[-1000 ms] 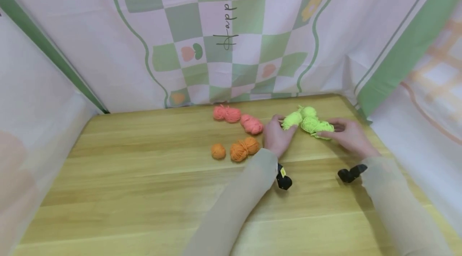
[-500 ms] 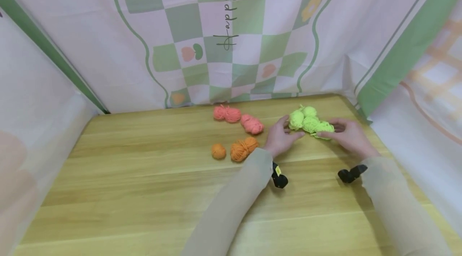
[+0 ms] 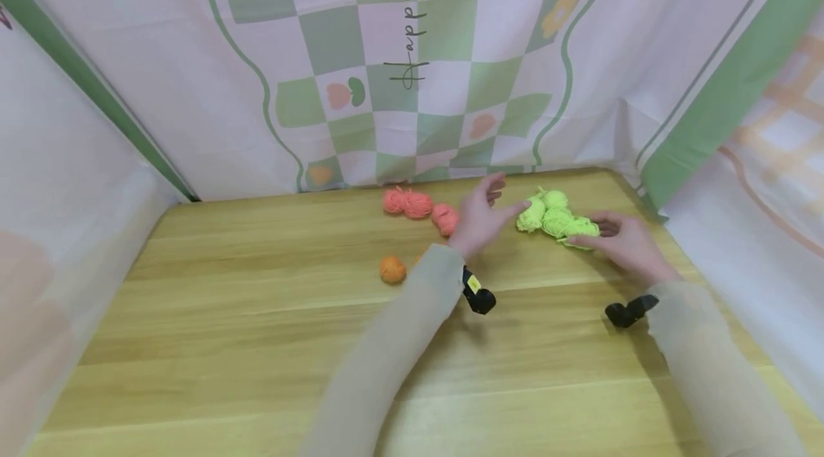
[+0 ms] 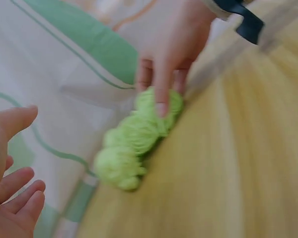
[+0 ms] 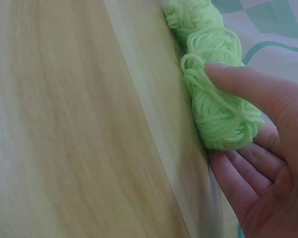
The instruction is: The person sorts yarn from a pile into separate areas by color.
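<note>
Head view: The lime yarn [image 3: 558, 219], several pieces touching in one cluster, lies on the counter [image 3: 225, 342] at about two o'clock from its middle. The right hand [image 3: 629, 246] meets the cluster from four o'clock; its grip is narrow and holds the near end of the lime yarn. The left hand [image 3: 478, 221] is at nine o'clock of the cluster, its grip wide with nothing in it, thumb directed at the yarn. The pink yarn [image 3: 417, 205] lies at nine o'clock from that hand, the orange ball [image 3: 393, 269] at eight.

Left wrist view: The frame is blurred. The left hand sits at eight o'clock, fingers spread, apart from the cluster. The lime yarn runs from twelve to seven o'clock, the right hand over its upper end.

Right wrist view: The right thumb lies over the lime yarn from three o'clock, the other fingers behind and below its end; strands bulge loosely around the thumb tip.

Assessment: The step in hand appears to be gathering yarn by colour, with the lime group nearly settled. The next move probably calls for loosening the right grip gently, without snagging strands
</note>
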`<act>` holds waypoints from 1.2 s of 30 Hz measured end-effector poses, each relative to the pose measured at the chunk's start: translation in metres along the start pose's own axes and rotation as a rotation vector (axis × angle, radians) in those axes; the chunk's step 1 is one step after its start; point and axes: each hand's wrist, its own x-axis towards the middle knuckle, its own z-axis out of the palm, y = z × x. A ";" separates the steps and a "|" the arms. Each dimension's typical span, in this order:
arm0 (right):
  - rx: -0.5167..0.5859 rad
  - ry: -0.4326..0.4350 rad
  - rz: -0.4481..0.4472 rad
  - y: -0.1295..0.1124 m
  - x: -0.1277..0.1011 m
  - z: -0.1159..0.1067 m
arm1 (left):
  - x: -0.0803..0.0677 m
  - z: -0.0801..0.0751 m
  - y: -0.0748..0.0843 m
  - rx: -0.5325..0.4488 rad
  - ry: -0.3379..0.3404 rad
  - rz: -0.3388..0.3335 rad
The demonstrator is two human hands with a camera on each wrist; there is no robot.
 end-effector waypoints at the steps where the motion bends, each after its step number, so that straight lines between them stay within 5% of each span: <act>1: 0.000 -0.001 0.001 0.000 0.000 0.000 | 0.001 -0.005 0.003 -0.011 0.002 0.021; 11: -0.001 -0.004 -0.003 0.002 0.000 0.000 | 0.002 -0.049 0.025 -0.043 0.063 0.093; 21: -0.013 0.000 -0.006 0.002 0.000 0.000 | -0.004 -0.079 0.025 -0.078 0.086 0.116; 30: -0.019 0.010 0.000 0.000 -0.001 -0.001 | -0.020 -0.115 0.004 -0.050 0.118 0.154; 36: -0.028 0.025 0.001 0.001 -0.001 0.003 | -0.038 -0.147 -0.019 0.005 0.115 0.118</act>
